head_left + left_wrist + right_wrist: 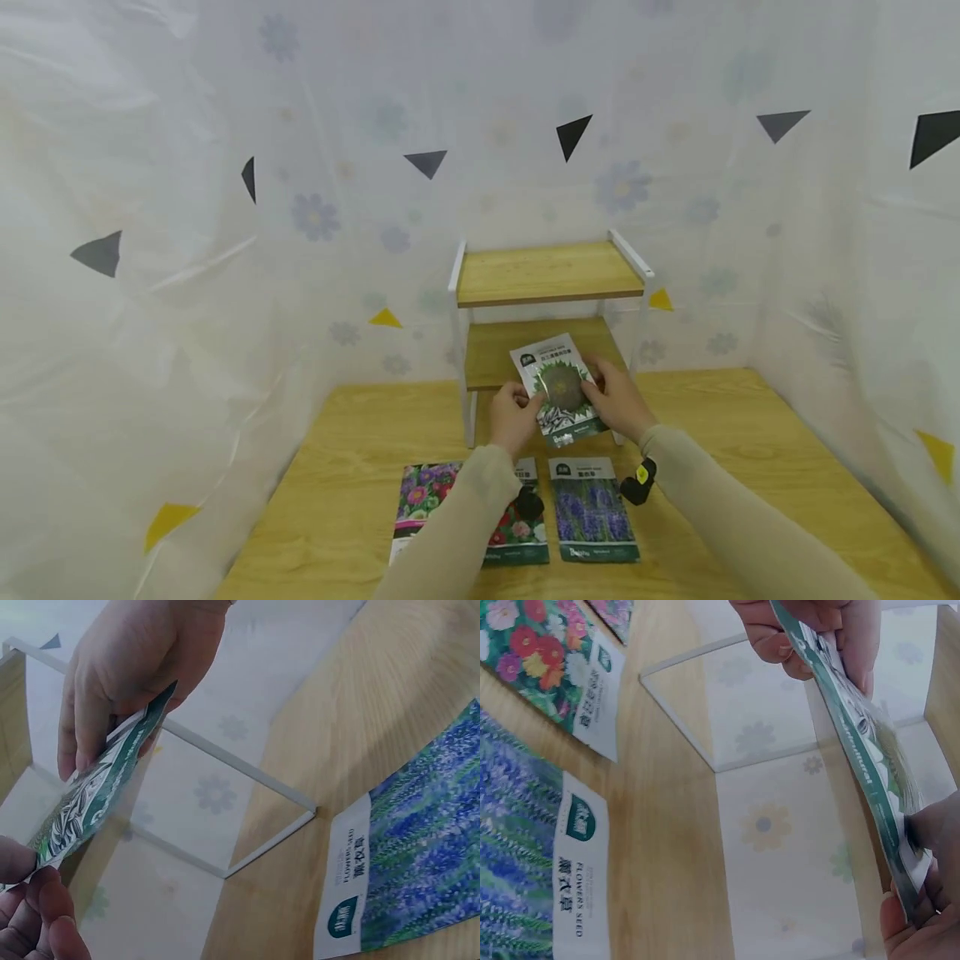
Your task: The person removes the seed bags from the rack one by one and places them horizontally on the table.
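Note:
Both hands hold up one seed packet (564, 392), white at the top with a green strip at the bottom and a round, green-fringed picture. My left hand (514, 414) pinches its left edge between thumb and fingers. On the opposite edge, my right hand (618, 396) grips it the same way. The packet tilts in front of the small shelf's lower board. Seen nearly edge-on in the right wrist view, the packet (862, 750) spans between the two hands. Below lies a purple-flower seed packet (594, 512) flat on the table.
A two-tier wooden shelf (551, 275) with a white frame stands at the back of the table (705, 450). Two more flower packets lie left of the purple one, a pink-and-purple one (423, 496) and a red one (519, 533), partly hidden by my left sleeve. White patterned sheeting (510, 100) surrounds the table.

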Available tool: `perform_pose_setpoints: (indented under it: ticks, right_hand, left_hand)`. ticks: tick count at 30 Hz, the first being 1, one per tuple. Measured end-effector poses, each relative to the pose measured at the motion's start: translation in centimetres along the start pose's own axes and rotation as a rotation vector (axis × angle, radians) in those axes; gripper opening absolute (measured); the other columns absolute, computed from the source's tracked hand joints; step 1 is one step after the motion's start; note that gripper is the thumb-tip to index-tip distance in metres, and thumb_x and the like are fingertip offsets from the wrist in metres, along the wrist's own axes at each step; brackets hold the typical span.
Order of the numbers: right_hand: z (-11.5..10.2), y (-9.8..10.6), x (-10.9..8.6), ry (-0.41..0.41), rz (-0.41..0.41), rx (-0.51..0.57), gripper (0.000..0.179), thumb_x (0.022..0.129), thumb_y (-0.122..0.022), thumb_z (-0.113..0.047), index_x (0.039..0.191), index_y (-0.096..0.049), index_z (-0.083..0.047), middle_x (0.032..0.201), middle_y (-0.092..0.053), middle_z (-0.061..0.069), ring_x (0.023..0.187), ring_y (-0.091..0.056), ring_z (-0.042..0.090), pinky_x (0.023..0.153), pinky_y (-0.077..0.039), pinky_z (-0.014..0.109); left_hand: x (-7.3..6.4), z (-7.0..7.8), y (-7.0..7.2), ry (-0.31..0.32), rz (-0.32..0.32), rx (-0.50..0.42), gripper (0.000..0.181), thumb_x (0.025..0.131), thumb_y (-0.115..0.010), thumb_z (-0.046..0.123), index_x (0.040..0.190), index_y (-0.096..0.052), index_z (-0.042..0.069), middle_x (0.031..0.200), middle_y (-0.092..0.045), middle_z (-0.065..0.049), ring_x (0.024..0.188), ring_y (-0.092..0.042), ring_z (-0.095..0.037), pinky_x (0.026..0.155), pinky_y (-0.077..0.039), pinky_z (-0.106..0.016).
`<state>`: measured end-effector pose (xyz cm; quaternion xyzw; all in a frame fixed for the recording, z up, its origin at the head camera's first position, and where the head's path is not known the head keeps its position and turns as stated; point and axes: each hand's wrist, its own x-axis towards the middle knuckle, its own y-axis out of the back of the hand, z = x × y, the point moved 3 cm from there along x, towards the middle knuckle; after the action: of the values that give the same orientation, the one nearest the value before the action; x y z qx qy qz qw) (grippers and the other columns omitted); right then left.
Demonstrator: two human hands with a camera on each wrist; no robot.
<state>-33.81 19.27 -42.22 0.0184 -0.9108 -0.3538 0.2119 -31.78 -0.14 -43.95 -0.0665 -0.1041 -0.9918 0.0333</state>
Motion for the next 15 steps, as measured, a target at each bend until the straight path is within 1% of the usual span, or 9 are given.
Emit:
perform_pose_setpoints:
  ticks: [2,6,9,12,15]
  right_hand:
    - [0.2,-0.1,-0.5,0.0,-0.014,-0.001,0.047,0.101,-0.052,-0.02,0.144,-0.04,-0.006,0.085,-0.052,0.006,0.067,-0.046,0.02,0.061,-0.039,0.037]
    - [0.7,-0.3,-1.2,0.026,-0.025,-0.008,0.044,0.1,-0.054,-0.019,0.141,-0.043,-0.008,0.084,-0.052,0.003,0.066,-0.047,0.018,0.059,-0.04,0.034]
    - [1.0,-0.2,-1.9,0.048,-0.029,-0.012,0.044,0.099,-0.056,-0.017,0.14,-0.044,-0.007,0.085,-0.053,0.002,0.067,-0.047,0.018,0.059,-0.04,0.033]
    - [1.4,0.0,-2.7,0.047,-0.037,-0.017,0.045,0.098,-0.057,-0.017,0.14,-0.044,-0.006,0.085,-0.052,0.003,0.066,-0.046,0.018,0.058,-0.04,0.033]
    - [1.6,0.3,-3.5,0.053,-0.044,-0.037,0.046,0.098,-0.058,-0.018,0.14,-0.044,-0.005,0.085,-0.05,0.002,0.066,-0.045,0.016,0.058,-0.039,0.032]
  left_hand:
    - [-0.3,-0.3,-0.1,0.027,-0.006,-0.016,0.018,0.091,-0.068,0.021,0.089,-0.054,0.01,0.08,-0.056,-0.003,0.06,-0.048,-0.014,0.052,-0.04,-0.028]
    - [-0.8,-1.0,-0.2,0.057,-0.025,-0.043,0.018,0.091,-0.068,0.02,0.089,-0.054,0.009,0.079,-0.057,-0.003,0.06,-0.049,-0.015,0.051,-0.04,-0.028]
    - [-1.4,-1.4,-0.5,0.08,-0.061,-0.059,0.017,0.092,-0.067,0.018,0.09,-0.053,0.008,0.079,-0.056,-0.004,0.06,-0.05,-0.015,0.051,-0.039,-0.029]
    - [-2.1,-1.9,-0.9,0.108,-0.108,-0.081,0.015,0.092,-0.065,0.015,0.094,-0.053,0.007,0.08,-0.055,-0.004,0.061,-0.051,-0.016,0.052,-0.04,-0.029]
    - [-2.6,-2.3,-1.3,0.13,-0.138,-0.11,0.014,0.092,-0.065,0.013,0.096,-0.054,0.005,0.081,-0.054,-0.005,0.064,-0.054,-0.019,0.054,-0.041,-0.03]
